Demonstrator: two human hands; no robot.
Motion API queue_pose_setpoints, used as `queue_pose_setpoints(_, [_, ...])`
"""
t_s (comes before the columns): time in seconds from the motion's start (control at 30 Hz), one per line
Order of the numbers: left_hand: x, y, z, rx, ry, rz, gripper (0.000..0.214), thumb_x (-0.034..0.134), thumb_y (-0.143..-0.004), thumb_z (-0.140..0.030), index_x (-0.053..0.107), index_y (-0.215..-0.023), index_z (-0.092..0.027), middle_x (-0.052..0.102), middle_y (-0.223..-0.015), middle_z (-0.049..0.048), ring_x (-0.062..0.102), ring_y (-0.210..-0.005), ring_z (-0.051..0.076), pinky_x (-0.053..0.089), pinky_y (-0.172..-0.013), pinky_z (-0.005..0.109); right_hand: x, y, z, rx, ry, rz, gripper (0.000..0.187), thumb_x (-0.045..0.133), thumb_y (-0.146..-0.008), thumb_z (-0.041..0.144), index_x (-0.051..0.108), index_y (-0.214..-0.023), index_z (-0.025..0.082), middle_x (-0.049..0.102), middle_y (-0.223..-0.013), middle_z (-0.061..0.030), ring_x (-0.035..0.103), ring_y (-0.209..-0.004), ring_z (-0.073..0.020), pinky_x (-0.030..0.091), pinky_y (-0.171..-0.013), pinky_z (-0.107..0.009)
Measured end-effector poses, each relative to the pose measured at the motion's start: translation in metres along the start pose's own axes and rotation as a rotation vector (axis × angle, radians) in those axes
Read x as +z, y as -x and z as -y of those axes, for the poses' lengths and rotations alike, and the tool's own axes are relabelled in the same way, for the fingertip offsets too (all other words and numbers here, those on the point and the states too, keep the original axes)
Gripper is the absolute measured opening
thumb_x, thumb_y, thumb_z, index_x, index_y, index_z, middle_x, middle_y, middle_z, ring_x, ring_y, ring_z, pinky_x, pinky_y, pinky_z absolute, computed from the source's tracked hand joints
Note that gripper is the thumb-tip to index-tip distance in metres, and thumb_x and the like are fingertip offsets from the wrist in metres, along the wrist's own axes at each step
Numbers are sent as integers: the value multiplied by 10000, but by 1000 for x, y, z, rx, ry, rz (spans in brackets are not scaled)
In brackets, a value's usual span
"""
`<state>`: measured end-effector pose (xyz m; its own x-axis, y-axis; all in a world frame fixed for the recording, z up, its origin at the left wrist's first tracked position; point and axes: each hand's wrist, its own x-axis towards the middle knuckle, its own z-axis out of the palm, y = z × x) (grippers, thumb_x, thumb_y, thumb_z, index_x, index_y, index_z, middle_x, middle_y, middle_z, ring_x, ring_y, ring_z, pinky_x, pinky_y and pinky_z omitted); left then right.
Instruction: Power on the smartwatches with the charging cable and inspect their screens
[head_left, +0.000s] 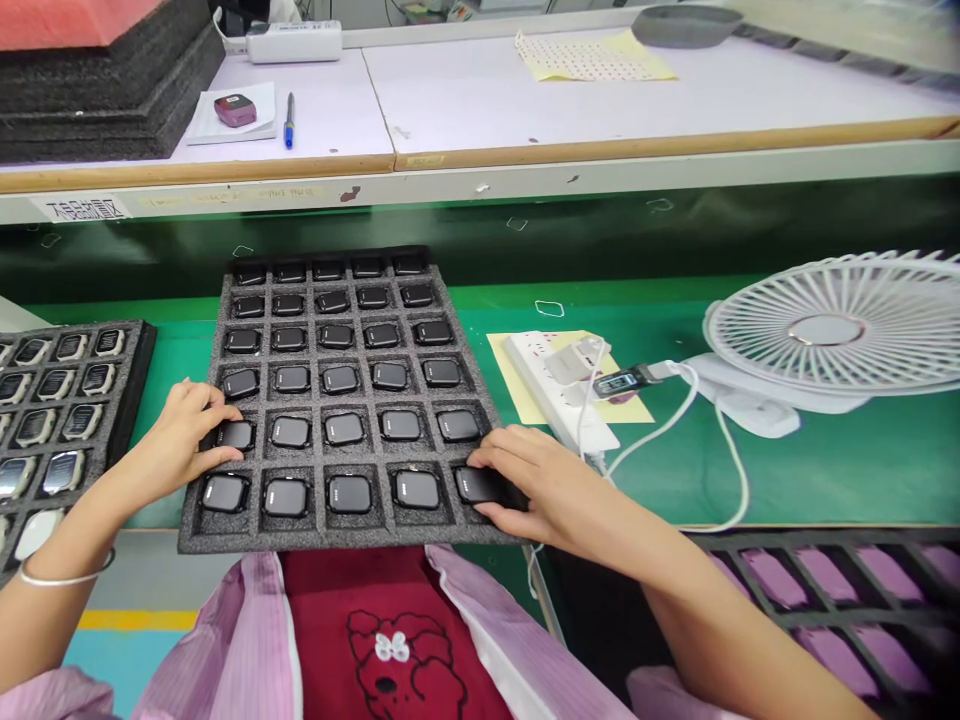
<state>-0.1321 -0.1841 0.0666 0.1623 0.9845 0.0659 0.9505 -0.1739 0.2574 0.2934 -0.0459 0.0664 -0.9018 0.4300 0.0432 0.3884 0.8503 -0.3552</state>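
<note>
A dark foam tray [315, 540] lies in front of me, its near edge close to my body. Rows of black smartwatch bodies without straps sit in its compartments, screens up. At the left edge, my left hand [184, 432] has thumb and forefinger closed on the sides of a black smartwatch [237, 434] in the second row from the front. My right hand [544, 485] reaches to the front right corner, its fingers and thumb closed around another black smartwatch [477, 486]. My palm and fingers partly cover that one.
Left stands a tray of light-framed watches [135, 400]. Right are a power strip [559, 395] with cables, a white fan [832, 330] and a tray with purple pieces [780, 578]. Along the back shelf sit foam stacks [105, 100], a pen [289, 122] and a purple device [235, 110].
</note>
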Motion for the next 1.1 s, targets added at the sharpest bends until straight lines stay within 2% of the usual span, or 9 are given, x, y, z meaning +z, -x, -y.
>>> queue_pose_setpoints(0.13, [0,0,1,8,5,9,391,572,-900,-538,657,-1069,-196,545,-994,86,491,-947,267,349,-1038,562,1,0,-2,-17,-5,-3,162,638,-827,200,585,-978,179,629,-905,-88,583,-834,-242,505,-748,-379])
queue_pose_setpoints(0.33, [-1,0,0,10,27,19,425,546,-909,-579,652,-1073,-202,549,-993,91,494,-942,265,440,-895,437,0,-1,-2,-33,9,-1,156,637,-824,190,584,-971,179,624,-891,-85,587,-818,-239,502,-738,-373])
queue_pose_setpoints(1.1, [2,1,4,79,8,-37,437,540,-924,-572,646,-1076,-177,513,-977,85,480,-921,258,422,-836,386,3,1,-5,-63,27,-30,217,680,-800,177,575,-989,160,623,-904,-88,588,-820,-240,508,-725,-373])
